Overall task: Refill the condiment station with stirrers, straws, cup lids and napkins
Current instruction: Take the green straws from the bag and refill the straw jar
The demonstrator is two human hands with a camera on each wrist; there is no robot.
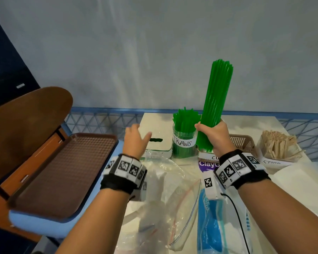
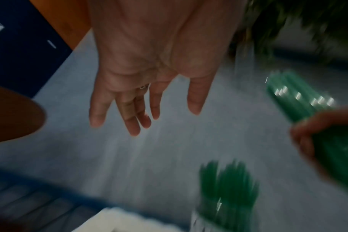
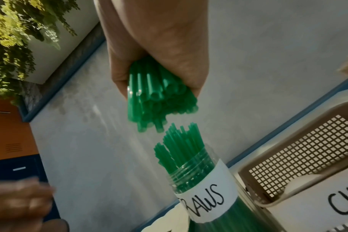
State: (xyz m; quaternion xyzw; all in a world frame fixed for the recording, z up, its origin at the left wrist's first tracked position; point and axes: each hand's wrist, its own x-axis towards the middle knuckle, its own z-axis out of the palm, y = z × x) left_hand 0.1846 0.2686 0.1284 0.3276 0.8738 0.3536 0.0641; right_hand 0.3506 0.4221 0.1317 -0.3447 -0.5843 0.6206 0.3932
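My right hand (image 1: pixel 212 133) grips a thick bundle of green straws (image 1: pixel 216 99) upright, just right of the clear jar labelled STRAWS (image 1: pixel 184 143), which holds several green straws. In the right wrist view the bundle's lower ends (image 3: pixel 159 100) hang a little above the jar's straws (image 3: pixel 181 144). My left hand (image 1: pixel 136 142) hovers open, holding nothing, left of the jar and over a white napkin box (image 1: pixel 157 129). In the blurred left wrist view its fingers (image 2: pixel 129 113) are spread, with the jar (image 2: pixel 226 188) and the held bundle (image 2: pixel 308 100) to the right.
A brown perforated basket (image 1: pixel 244 143) with a CU… label stands right of the jar, then a holder of wooden stirrers (image 1: pixel 279 147). Clear plastic bags (image 1: pixel 172 189) and a blue packet (image 1: pixel 211 222) lie on the white table. A brown tray (image 1: pixel 63 173) sits on the left.
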